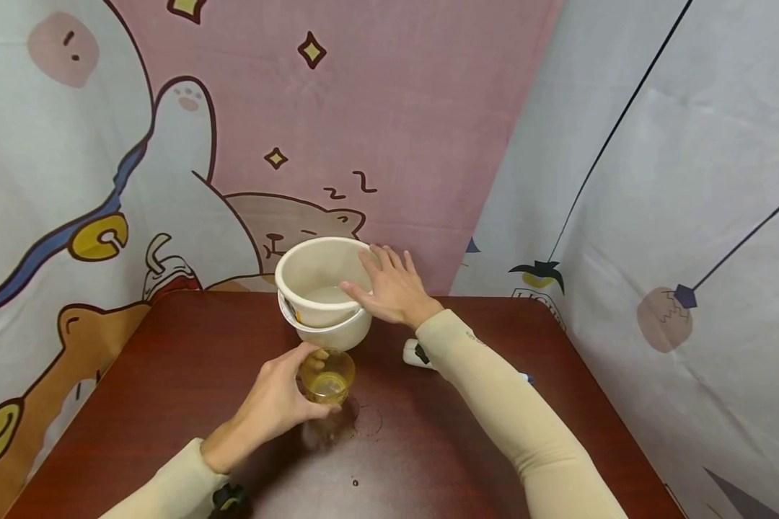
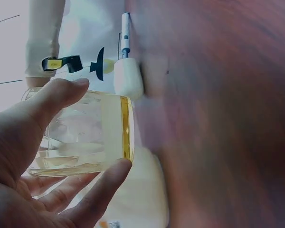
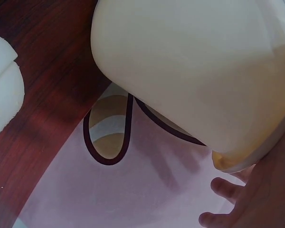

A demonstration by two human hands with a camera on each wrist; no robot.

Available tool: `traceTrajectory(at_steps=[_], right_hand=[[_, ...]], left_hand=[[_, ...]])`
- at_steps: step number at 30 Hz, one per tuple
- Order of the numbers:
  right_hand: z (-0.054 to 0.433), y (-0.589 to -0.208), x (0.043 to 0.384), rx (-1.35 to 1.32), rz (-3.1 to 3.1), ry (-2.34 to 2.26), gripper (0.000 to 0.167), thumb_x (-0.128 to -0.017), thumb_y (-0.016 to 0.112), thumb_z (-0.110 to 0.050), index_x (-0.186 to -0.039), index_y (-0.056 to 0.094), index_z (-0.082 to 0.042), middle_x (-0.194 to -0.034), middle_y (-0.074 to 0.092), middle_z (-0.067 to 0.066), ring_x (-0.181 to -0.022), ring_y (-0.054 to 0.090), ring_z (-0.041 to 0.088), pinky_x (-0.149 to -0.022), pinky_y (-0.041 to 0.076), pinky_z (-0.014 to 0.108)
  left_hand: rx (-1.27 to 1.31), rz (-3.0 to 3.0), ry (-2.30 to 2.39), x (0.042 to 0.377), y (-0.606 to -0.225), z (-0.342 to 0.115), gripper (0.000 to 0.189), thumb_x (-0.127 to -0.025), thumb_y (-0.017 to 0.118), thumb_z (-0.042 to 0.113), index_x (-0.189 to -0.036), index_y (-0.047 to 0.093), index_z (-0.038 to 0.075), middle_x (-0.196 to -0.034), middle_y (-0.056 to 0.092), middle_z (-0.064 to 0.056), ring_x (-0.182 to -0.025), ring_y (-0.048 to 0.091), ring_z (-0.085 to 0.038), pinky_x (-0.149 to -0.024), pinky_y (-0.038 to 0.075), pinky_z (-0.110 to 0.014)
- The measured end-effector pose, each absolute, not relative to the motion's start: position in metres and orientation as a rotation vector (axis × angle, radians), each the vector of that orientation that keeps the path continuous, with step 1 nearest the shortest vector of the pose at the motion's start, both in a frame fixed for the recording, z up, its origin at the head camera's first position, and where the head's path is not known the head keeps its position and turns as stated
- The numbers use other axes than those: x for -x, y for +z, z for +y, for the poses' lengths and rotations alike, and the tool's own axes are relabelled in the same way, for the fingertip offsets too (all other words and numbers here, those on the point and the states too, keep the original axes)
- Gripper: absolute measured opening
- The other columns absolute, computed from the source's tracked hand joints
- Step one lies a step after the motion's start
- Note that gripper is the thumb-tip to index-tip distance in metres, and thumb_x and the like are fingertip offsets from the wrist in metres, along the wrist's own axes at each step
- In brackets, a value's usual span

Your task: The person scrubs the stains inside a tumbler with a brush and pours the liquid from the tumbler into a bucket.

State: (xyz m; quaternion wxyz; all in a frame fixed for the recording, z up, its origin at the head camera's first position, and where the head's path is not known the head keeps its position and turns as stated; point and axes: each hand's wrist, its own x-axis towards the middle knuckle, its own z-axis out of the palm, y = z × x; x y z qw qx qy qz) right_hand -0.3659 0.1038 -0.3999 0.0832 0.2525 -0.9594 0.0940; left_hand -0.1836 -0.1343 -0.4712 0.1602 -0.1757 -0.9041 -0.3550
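My left hand (image 1: 266,396) grips a yellow-tinted clear glass cup (image 1: 337,371), thumb on one side and fingers on the other, just above the table. In the left wrist view, the cup (image 2: 85,133) lies sideways across the picture between thumb and fingers. Behind it stands a white tub (image 1: 298,303), set in a second white container (image 1: 340,337). My right hand (image 1: 396,292) is at the tub's right rim, fingers spread and thumb reaching over the opening. In the right wrist view, the tub's outer wall (image 3: 180,61) fills the top, with fingertips beyond the rim.
A white block-like object (image 1: 418,353) lies right of the tub, partly behind the right sleeve. A pen-like white and blue stick (image 2: 126,35) appears beyond it in the left wrist view. Wet marks (image 1: 366,422) spot the dark red table. A printed cloth (image 1: 396,108) hangs behind.
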Motion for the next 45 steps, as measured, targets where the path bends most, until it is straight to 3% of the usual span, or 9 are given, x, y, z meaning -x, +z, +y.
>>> traceTrajectory(at_steps=[9,16,28,38,45], right_hand=[[0.104,-0.400,0.367,-0.757,-2.859,0.297,0.101,-0.109,0.031,-0.089,-0.185,0.033,-0.023,-0.193,0.028,0.011,-0.181,0.025,0.038,-0.146,0.016,0.071],[0.104,-0.400,0.366,-0.766,-2.859,0.317,0.099,-0.110,0.033,-0.086,-0.185,0.034,-0.021,-0.193,0.028,0.013,-0.181,0.025,0.038,-0.146,0.017,0.071],[0.104,-0.402,0.367,-0.762,-2.860,0.335,0.099,-0.110,0.032,-0.085,-0.185,0.032,-0.021,-0.194,0.027,0.012,-0.181,0.024,0.038,-0.146,0.015,0.071],[0.103,-0.404,0.369,-0.773,-2.856,0.318,0.098,-0.111,0.032,-0.084,-0.186,0.031,-0.021,-0.193,0.028,0.013,-0.181,0.026,0.039,-0.146,0.018,0.071],[0.103,-0.403,0.368,-0.771,-2.853,0.331,0.098,-0.111,0.034,-0.083,-0.185,0.031,-0.021,-0.193,0.027,0.013,-0.181,0.025,0.037,-0.146,0.016,0.070]], left_hand=[[0.520,-2.539,-0.968,0.182,-0.444,-0.145,0.094,-0.065,0.117,0.033,-0.145,0.071,0.019,-0.123,0.086,0.000,-0.106,0.082,-0.021,-0.088,0.068,-0.042],[0.498,-2.535,-0.954,0.180,-0.425,-0.153,0.086,-0.065,0.117,0.032,-0.137,0.073,0.016,-0.120,0.086,-0.001,-0.103,0.081,-0.020,-0.085,0.067,-0.042],[0.440,-2.564,-0.905,0.185,-0.393,-0.165,0.084,-0.069,0.115,0.041,-0.136,0.072,0.012,-0.120,0.085,-0.006,-0.102,0.080,-0.024,-0.082,0.066,-0.040],[0.405,-2.595,-0.940,0.193,-0.374,-0.171,0.092,-0.076,0.112,0.046,-0.148,0.068,0.010,-0.130,0.083,-0.012,-0.111,0.080,-0.032,-0.090,0.069,-0.052],[0.369,-2.582,-0.941,0.203,-0.361,-0.173,0.083,-0.078,0.110,0.046,-0.142,0.069,0.013,-0.129,0.083,-0.012,-0.110,0.079,-0.033,-0.090,0.067,-0.051]])
